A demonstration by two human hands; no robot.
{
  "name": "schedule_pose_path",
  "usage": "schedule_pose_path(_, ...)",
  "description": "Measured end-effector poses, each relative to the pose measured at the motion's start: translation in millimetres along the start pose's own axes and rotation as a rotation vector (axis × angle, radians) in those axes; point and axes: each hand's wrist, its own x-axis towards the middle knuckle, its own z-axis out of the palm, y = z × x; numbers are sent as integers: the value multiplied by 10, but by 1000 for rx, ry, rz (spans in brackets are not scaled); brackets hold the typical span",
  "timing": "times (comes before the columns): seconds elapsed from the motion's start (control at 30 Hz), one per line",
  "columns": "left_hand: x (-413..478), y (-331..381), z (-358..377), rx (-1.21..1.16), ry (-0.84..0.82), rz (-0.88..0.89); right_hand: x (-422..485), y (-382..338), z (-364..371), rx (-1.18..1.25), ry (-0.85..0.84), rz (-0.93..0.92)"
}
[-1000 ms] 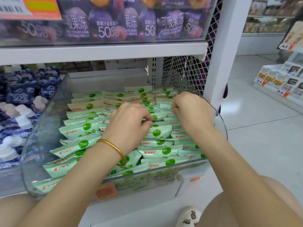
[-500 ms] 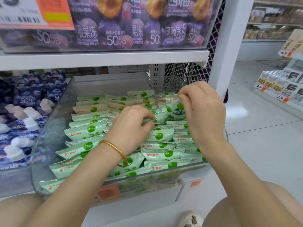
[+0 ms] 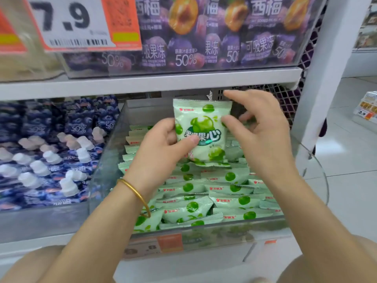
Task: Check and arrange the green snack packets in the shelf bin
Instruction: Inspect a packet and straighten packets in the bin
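Observation:
One green snack packet (image 3: 202,127) stands upright above the clear shelf bin (image 3: 106,160), its printed front facing me. My left hand (image 3: 159,152), with a gold bangle on the wrist, grips its lower left side, thumb across the front. My right hand (image 3: 263,139) pinches the packet's right edge: the thumb is on the front, the fingers are behind, and the index finger reaches over the top corner. Several more green packets (image 3: 230,188) lie in overlapping rows in the bin below.
Blue pouches with white caps (image 3: 51,156) fill the neighbouring bin on the left. A white shelf board (image 3: 142,84) runs just above, carrying purple pouches (image 3: 204,37) and a price tag (image 3: 71,23). A white upright post (image 3: 318,78) stands right, with aisle floor beyond.
My right hand lifted one packet out of the rows. My left hand came up off the rows and took hold of it. The packet now stands upright above the bin.

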Motion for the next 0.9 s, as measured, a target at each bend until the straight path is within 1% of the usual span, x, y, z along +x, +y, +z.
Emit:
schedule_pose_path(0.1, -44, -19, -112, -49, 1, -39, -29, -58, 31, 338, -317, 137)
schedule_pose_path(0.13, -55, -32, -143, -63, -3, -43, -42, -68, 50, 409, -408, 160)
schedule_pose_path(0.17, -64, -44, -170, -79, -15, -45, -54, -64, 75, 435, -473, 165)
schedule_pose_path(0.23, -81, -64, -217, -118, -65, -53, -65, -41, 112, 469, -547, 179)
schedule_pose_path(0.37, -88, -100, -283, -164, -182, -69, -75, -18, 93, 646, -612, 279)
schedule_pose_path(0.5, -72, -155, -320, -161, -228, -40, -81, -3, 78, 724, -631, 304)
schedule_pose_path(0.7, -84, -143, -315, -164, -266, -11, -72, 55, 84, 835, -617, 338)
schedule_pose_path(0.9, -76, -153, -325, -162, -248, -9, -51, 124, 87, 892, -649, 354)
